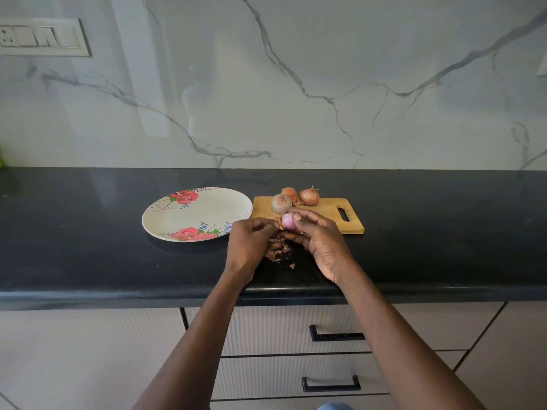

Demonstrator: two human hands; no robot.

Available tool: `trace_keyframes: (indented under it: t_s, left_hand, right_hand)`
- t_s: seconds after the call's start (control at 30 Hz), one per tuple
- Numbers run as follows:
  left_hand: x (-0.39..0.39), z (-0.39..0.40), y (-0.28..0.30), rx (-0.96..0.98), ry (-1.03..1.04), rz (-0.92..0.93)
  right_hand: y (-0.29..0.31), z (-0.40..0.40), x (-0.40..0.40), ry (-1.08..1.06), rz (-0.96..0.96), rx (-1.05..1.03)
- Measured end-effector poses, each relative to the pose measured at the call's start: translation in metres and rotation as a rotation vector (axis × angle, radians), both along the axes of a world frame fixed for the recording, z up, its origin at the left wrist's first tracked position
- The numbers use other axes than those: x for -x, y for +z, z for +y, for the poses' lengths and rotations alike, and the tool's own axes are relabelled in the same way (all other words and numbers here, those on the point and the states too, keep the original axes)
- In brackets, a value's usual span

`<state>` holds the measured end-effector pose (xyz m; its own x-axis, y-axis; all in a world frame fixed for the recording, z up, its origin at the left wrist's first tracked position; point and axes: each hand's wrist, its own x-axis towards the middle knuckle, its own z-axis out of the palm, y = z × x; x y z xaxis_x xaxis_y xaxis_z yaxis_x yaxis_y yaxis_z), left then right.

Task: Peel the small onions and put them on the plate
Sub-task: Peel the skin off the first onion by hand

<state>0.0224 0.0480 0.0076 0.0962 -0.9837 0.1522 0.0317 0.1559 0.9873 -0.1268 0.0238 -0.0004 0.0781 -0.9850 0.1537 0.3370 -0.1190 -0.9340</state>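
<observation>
I see a black desk [88,247] under a marble wall [266,84]. Right grip [322,241] clamps the peeled onion [288,221]; left grip [251,244] pinches its skin [278,224].

Lower half of the peeled onion [288,221] hidden behind the right hand [321,244]; only its pink top shows. Left hand [248,247]: fingertips turned away, so what they pinch beyond a scrap of skin [278,224] is unclear. Skin flakes [279,253] on the bench [88,232] at centre frame partly covered by both hands, too small to count. Rear onion [289,193] half hidden by the pale onion [281,203] before it. Switch panel [41,37], upper left, cut by the frame edge. Green object [1,158] at far left edge cut off, unidentifiable. Blue patch [334,406] at bottom edge, cut off.
</observation>
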Motion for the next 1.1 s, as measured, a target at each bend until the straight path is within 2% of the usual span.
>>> trace_keyframes:
  t_s: [0.2,0.37,0.67,0.8,0.9,1.1]
  left_hand:
    - [0.0,-0.002,-0.002,-0.005,0.065,-0.028]
    - [0.0,-0.001,-0.001,-0.023,0.103,0.066]
    - [-0.002,-0.008,-0.006,-0.036,0.24,0.112]
    - [-0.001,-0.009,-0.006,-0.037,0.091,0.07]
    - [-0.002,-0.01,-0.007,-0.002,-0.032,-0.049]
    - [-0.003,-0.011,-0.009,0.04,-0.055,-0.087]
  right_hand:
    - [0.0,0.0,0.0,-0.033,0.045,-0.039]
    - [0.003,0.002,-0.001,-0.018,0.049,-0.038]
    - [0.005,0.006,-0.001,0.015,0.061,-0.026]
    - [0.004,0.004,0.0,-0.01,0.037,-0.036]
    - [0.003,0.003,0.0,-0.012,0.043,-0.041]
    - [0.002,0.001,-0.001,-0.014,0.049,-0.043]
